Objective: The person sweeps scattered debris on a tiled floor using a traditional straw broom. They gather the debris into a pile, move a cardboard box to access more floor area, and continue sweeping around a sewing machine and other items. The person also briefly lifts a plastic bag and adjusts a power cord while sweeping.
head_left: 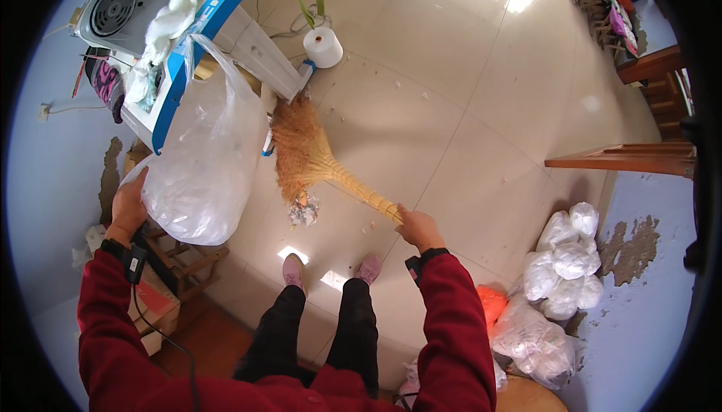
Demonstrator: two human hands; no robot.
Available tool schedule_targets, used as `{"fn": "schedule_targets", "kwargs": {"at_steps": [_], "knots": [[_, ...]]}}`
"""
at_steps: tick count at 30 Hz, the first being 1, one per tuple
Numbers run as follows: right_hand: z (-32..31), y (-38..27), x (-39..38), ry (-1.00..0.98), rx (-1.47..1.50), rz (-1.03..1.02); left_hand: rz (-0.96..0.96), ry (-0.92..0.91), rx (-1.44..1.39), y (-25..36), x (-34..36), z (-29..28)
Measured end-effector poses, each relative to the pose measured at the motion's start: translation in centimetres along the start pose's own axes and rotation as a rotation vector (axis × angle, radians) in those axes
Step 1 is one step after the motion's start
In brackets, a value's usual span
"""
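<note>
My right hand (421, 230) is closed round the ridged, pale handle of a straw broom (342, 175). The broom's brown bristles rest on the floor beside the table leg. A small heap of fluff and scraps (304, 209) lies at the near edge of the bristles. On the left, my left hand (129, 205) grips the side of a translucent white plastic bag (203, 179), its fingers partly hidden by the plastic. The bag hangs at the corner of a white and blue table (171, 92) and looks bulky.
A white thread cone (323, 47) stands on the floor near the table leg. Several stuffed white bags (564, 261) pile up along the right wall, below a wooden door edge (620, 158). Near my left forearm are a wooden stool (180, 261) and boxes (154, 307).
</note>
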State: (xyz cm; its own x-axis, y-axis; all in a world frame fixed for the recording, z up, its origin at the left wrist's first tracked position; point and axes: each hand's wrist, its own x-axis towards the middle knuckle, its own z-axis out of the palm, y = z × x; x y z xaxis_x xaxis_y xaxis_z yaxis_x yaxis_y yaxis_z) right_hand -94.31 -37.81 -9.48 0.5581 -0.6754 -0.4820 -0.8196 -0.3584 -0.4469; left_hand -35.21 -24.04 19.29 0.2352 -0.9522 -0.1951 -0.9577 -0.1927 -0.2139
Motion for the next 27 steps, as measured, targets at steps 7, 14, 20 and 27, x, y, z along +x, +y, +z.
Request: {"fn": "schedule_targets", "kwargs": {"at_steps": [7,14,20,27], "knots": [[0.0,-0.7,-9.3,-0.046,0.05,0.092,-0.077,-0.06,-0.015,1.3,-0.8,-1.0],[-1.5,-1.6,-6.7,0.007,0.038,-0.038,-0.038,0.01,-0.067,0.5,-0.7,-0.3],[-1.8,-0.6,4.2,0.017,-0.058,-0.111,-0.014,-0.005,-0.119,0.9,-1.0,-0.9],[0.4,0.8,0.9,0.033,-0.002,0.085,-0.004,-0.005,-0.121,1.4,-1.5,-0.7]]}}
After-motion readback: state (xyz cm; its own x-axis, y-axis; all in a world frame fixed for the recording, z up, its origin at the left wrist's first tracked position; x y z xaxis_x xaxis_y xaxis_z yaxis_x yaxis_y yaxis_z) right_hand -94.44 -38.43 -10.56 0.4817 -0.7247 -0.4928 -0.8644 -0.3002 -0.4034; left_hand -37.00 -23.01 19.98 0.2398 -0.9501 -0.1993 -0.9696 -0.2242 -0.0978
